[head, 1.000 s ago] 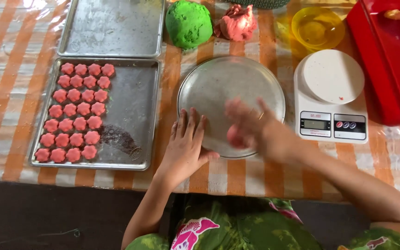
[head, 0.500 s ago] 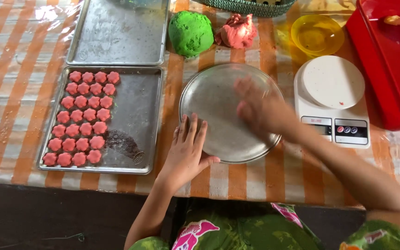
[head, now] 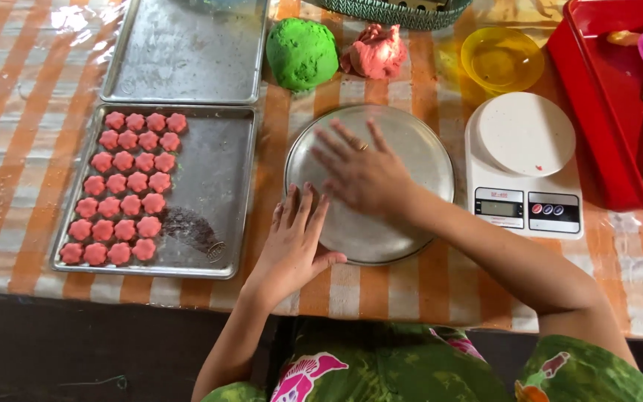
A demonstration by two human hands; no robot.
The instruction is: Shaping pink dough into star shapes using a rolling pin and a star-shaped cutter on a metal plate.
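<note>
Since a second ago the right hand (head: 362,175) has slid from the 5 o'clock edge of the round metal plate (head: 418,145) up toward its centre; the left hand (head: 292,242) has hardly shifted.

At 9 o'clock of the plate, a baking tray (head: 213,186) carries rows of pink flower-shaped pieces (head: 128,186) along its left half, right half bare but for a dark smudge. Above it, at 12 o'clock of that tray, a second metal tray (head: 187,52).

Left hand lies flat, fingers spread and released, fingertips touching the plate rim at 7 o'clock, gripping nothing.

The plate sits mid-table on an orange-and-white checked cloth (head: 9,149). Right hand presses palm-down on it, fingers open and splayed, a ring on one finger; whether anything lies under the palm, cannot tell.

At 11 o'clock of the plate, a green dough ball (head: 301,52); at 12 o'clock, a pink dough lump (head: 377,52). At 1 o'clock, a yellow bowl (head: 501,59). At 3 o'clock, a white kitchen scale (head: 524,160). Far right, a red tray (head: 604,97).
</note>
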